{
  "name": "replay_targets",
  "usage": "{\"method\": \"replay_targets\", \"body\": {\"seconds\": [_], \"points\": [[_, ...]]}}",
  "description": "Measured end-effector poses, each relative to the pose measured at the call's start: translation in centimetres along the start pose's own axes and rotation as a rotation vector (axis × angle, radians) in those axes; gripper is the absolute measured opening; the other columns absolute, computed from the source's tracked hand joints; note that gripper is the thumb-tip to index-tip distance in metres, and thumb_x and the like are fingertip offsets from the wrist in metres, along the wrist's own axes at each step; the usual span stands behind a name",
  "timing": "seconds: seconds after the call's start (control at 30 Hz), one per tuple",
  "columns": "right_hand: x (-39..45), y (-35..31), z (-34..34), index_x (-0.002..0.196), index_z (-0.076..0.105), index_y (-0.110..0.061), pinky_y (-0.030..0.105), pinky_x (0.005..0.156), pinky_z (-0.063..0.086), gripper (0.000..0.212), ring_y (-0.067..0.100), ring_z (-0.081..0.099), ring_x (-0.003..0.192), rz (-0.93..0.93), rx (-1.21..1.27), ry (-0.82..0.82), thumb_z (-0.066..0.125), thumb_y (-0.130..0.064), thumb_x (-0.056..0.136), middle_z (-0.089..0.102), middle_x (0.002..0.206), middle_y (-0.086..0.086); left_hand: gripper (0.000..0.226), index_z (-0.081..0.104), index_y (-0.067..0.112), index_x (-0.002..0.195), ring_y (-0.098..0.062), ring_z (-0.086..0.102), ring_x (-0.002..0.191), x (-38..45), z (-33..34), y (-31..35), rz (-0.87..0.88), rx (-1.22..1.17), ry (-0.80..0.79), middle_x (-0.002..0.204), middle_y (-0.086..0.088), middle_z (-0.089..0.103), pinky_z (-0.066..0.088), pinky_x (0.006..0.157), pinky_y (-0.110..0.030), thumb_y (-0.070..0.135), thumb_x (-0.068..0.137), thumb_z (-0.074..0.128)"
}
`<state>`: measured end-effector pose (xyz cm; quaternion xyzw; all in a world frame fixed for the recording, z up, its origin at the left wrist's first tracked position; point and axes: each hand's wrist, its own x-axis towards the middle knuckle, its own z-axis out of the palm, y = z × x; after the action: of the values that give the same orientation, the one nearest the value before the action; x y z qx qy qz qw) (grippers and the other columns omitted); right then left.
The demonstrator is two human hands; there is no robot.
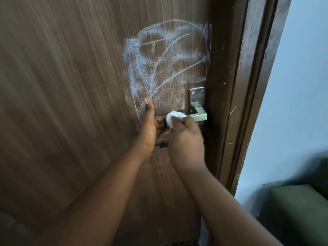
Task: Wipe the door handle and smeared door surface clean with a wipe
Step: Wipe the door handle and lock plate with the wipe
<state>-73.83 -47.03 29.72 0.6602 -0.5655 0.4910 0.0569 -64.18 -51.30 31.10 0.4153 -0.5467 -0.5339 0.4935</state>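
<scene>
A brown wooden door (71, 103) carries a wide white chalky smear (159, 59) above its metal lever handle (198, 113). The handle's silver backplate (197, 96) sits near the door's right edge. My right hand (186, 139) pinches a crumpled white wipe (173, 118) and holds it against the lever. My left hand (150, 128) grips the free end of the lever with the thumb pointing up. Most of the lever is hidden behind both hands. A dark key (162, 143) pokes out below the handle.
The dark brown door frame (236, 103) runs down the right of the door. Beyond it is a pale blue wall (301, 86). A dark green, blurred object (298, 210) fills the lower right corner.
</scene>
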Motion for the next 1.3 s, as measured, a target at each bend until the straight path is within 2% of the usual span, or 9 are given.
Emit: {"method": "replay_targets", "body": {"seconds": [0.17,0.27,0.4,0.6,0.73,0.87,1.0,1.13,1.3], "points": [[1.6,-2.2,-0.9,0.100,0.067,-0.007,0.035,0.072,0.049,0.021,0.033,0.058,0.086,0.041,0.122,-0.262,0.055,-0.003,0.085,0.055,0.106,0.014,0.103,0.069,0.001,0.089,-0.030,0.053,0.083,-0.3,0.2,0.9,-0.039,-0.101,-0.042,0.091,-0.026,0.059,0.037,0.065,-0.028,0.079,0.083,0.003],[3.1,-1.0,-3.9,0.098,0.072,-0.009,0.024,0.075,0.046,0.022,0.025,0.063,0.088,0.166,0.320,-0.238,0.059,-0.002,0.083,0.066,0.102,0.012,0.102,0.066,0.002,0.108,-0.026,0.067,0.084,0.1,0.2,0.7,-0.055,-0.096,0.004,0.096,-0.018,0.070,0.046,0.077,-0.031,0.073,0.086,-0.004],[5.9,1.9,-6.1,0.071,0.062,-0.022,0.028,0.070,0.038,0.033,0.024,0.052,0.085,0.123,-0.036,-0.224,0.049,0.007,0.079,0.053,0.090,0.007,0.109,0.043,0.007,0.143,-0.019,0.070,0.101,0.2,-0.1,0.5,-0.093,-0.037,0.031,0.113,-0.015,0.071,0.046,0.097,-0.032,0.079,0.078,-0.006],[5.0,1.6,-3.4,0.114,0.062,-0.009,0.035,0.090,0.036,0.038,0.033,0.047,0.105,0.091,-0.288,-0.288,0.048,0.004,0.081,0.056,0.115,0.016,0.112,0.069,0.011,0.116,-0.019,0.069,0.105,-0.1,-0.1,0.4,-0.125,-0.096,0.035,0.110,-0.010,0.074,0.037,0.106,-0.039,0.081,0.078,-0.009],[3.2,0.1,-2.2,0.113,0.063,-0.009,0.036,0.084,0.040,0.042,0.035,0.046,0.102,0.105,-0.120,-0.210,0.050,0.007,0.078,0.056,0.115,0.017,0.116,0.070,0.008,0.113,-0.021,0.070,0.101,0.0,-0.1,0.6,-0.154,-0.163,0.022,0.110,-0.012,0.073,0.042,0.100,-0.035,0.085,0.074,-0.007],[2.3,-1.5,-1.1,0.104,0.067,-0.007,0.040,0.080,0.043,0.032,0.038,0.051,0.099,0.078,0.001,-0.187,0.057,0.003,0.075,0.060,0.108,0.021,0.121,0.069,-0.003,0.104,-0.030,0.047,0.073,0.1,-0.4,0.6,-0.135,-0.162,-0.036,0.098,-0.020,0.054,0.039,0.063,-0.026,0.091,0.069,0.001],[0.9,-1.7,0.3,0.099,0.069,-0.009,0.032,0.082,0.046,0.026,0.028,0.052,0.098,0.002,0.094,-0.238,0.053,0.002,0.081,0.062,0.107,0.013,0.116,0.073,-0.001,0.099,-0.034,0.062,0.092,-0.2,-0.7,-0.2,-0.145,-0.228,-0.045,0.094,-0.026,0.065,0.045,0.084,-0.039,0.090,0.071,0.008],[0.5,-0.5,-1.7,0.088,0.074,-0.021,0.004,0.079,0.041,0.029,-0.003,0.059,0.093,0.298,0.654,-0.003,0.060,0.005,0.083,0.067,0.099,-0.007,0.112,0.074,0.003,0.100,-0.035,0.063,0.097,0.2,-0.6,0.2,-0.108,-0.267,-0.058,0.097,-0.024,0.070,0.043,0.100,-0.048,0.089,0.068,0.011],[-1.1,2.0,-2.8,0.084,0.071,-0.018,0.020,0.055,0.055,0.020,0.013,0.071,0.072,1.190,1.293,0.312,0.063,0.000,0.086,0.075,0.079,0.002,0.109,0.071,0.009,0.108,-0.027,0.068,0.106,0.2,-0.9,-0.4,-0.091,-0.153,-0.023,0.110,-0.018,0.072,0.046,0.097,-0.037,0.082,0.077,-0.004]]}}
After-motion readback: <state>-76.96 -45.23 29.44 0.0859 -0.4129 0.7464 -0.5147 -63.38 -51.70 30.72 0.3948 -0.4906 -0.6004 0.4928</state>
